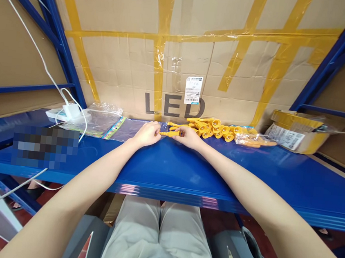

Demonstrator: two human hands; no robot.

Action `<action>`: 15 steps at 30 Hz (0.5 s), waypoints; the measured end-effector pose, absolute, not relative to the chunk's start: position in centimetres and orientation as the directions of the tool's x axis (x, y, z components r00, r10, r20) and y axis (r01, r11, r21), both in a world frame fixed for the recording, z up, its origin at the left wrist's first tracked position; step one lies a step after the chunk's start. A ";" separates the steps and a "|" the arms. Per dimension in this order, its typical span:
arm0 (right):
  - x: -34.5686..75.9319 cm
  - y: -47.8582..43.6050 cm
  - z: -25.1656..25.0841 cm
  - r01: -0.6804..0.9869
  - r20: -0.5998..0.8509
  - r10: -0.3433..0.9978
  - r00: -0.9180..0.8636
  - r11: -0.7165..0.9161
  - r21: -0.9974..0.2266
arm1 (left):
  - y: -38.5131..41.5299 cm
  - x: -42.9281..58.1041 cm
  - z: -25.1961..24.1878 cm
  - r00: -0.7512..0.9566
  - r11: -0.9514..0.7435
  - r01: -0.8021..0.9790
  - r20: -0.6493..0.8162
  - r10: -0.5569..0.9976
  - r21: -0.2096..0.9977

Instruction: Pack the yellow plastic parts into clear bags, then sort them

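Both my arms reach forward over a blue shelf. My left hand and my right hand are closed, each pinching one end of a small yellow plastic piece held just above the shelf. Behind my right hand lies a heap of several similar yellow pieces with ring-shaped ends. A clear plastic bag with a coloured printed edge lies flat under and to the left of my left hand.
A taped cardboard sheet marked LED stands at the back. A white charger with cable lies far left beside crumpled clear bags. A bag of yellow parts and a small cardboard box sit at the right. Blue rack posts frame both sides.
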State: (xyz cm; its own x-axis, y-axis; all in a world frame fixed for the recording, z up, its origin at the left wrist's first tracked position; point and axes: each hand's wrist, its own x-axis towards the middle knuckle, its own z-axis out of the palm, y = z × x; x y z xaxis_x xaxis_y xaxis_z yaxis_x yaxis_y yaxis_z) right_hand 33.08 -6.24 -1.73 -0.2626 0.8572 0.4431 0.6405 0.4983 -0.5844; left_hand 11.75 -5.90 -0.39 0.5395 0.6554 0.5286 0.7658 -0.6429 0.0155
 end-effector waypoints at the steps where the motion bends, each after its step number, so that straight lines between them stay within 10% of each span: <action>1: 33.1 -6.2 -1.7 0.632 0.461 0.851 -0.251 0.505 -0.588 | -6.1 11.9 -0.3 0.545 -0.645 0.764 0.528 0.651 0.005; 10: 32.8 -6.3 -2.2 0.612 0.406 0.841 -0.358 0.540 -0.578 | -6.7 13.0 -0.1 0.520 -0.605 0.795 0.474 0.711 0.035; 15: 32.9 -6.6 -1.9 0.646 0.347 0.873 -0.343 0.487 -0.588 | -5.9 10.1 1.2 -0.046 -0.056 0.971 0.414 0.909 0.231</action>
State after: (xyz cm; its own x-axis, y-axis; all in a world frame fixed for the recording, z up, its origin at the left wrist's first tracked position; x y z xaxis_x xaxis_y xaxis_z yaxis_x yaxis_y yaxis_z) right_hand 32.87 -6.60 -1.86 -0.3431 0.8730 0.3466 0.6458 0.4872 -0.5878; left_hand 10.07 -5.92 1.16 -0.0464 0.9090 0.4143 0.9712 -0.0559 0.2315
